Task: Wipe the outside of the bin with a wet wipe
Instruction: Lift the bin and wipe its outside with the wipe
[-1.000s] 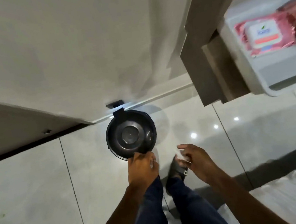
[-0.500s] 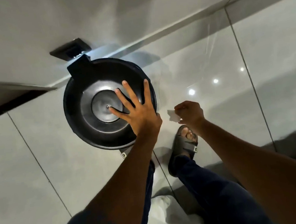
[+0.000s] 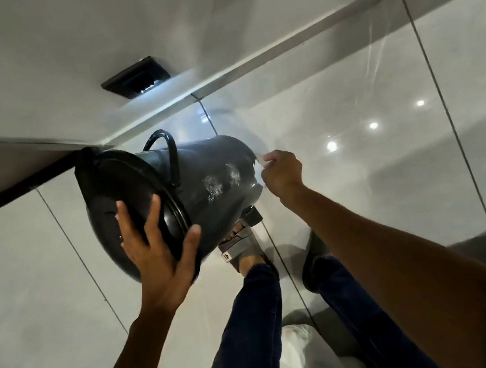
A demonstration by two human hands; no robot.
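Bin tipped on its side, lid end held, wipe at its base.

Half a second ago the black bin [image 3: 204, 182] stood upright with the left hand [image 3: 158, 256] flat on its lid [image 3: 127, 205]; it now leans sideways above the tiled floor [image 3: 357, 168], lid toward the person. Left fingers [image 3: 148, 224] spread and grip the lid rim. The right hand [image 3: 282, 172], fingers pinched shut on the wet wipe [image 3: 259, 167], has reached the bin's bottom edge. Whitish smears mark the side wall.
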